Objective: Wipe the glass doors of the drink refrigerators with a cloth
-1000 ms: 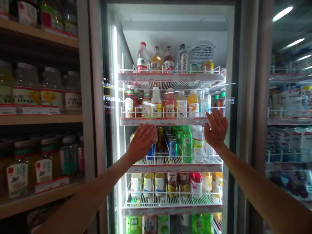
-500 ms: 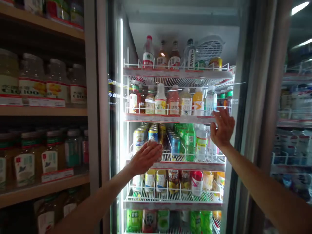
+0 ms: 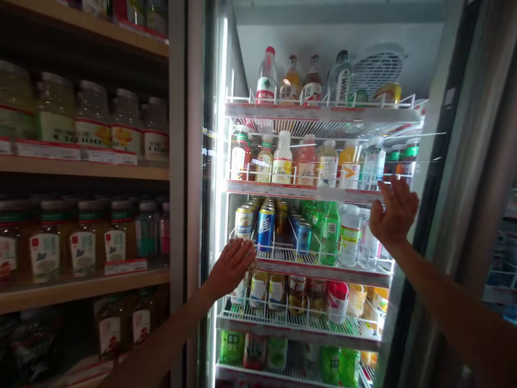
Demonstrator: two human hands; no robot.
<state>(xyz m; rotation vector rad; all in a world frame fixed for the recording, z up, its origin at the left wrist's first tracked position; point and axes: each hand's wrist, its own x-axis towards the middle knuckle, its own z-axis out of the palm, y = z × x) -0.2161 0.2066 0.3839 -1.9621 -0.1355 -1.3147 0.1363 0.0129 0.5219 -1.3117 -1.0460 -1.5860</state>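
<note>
At the far left, more of the wooden shelves (image 3: 84, 167), lined with bottles (image 3: 116, 240), is shown as the view is swung leftward. The left hand (image 3: 232, 267) has been lowered to the left end of the third wire shelf's front edge (image 3: 323, 269); the white-and-yellow can (image 3: 244, 222) at that shelf's left corner is thereby uncovered, and a lower row seems now to be faced. Its fingers are held straight and close together, with nothing seen in it. Farther along, a blue can (image 3: 265, 229) and a green bottle (image 3: 330, 234) are left untouched. The right hand (image 3: 395, 210) is kept by the second shelf's right end, thumb spread, nothing grasped, near a clear bottle (image 3: 351, 237). Judged from reflected streaks, the drinks are barred by glass (image 3: 432, 133); whether it is touched cannot be told.
</note>
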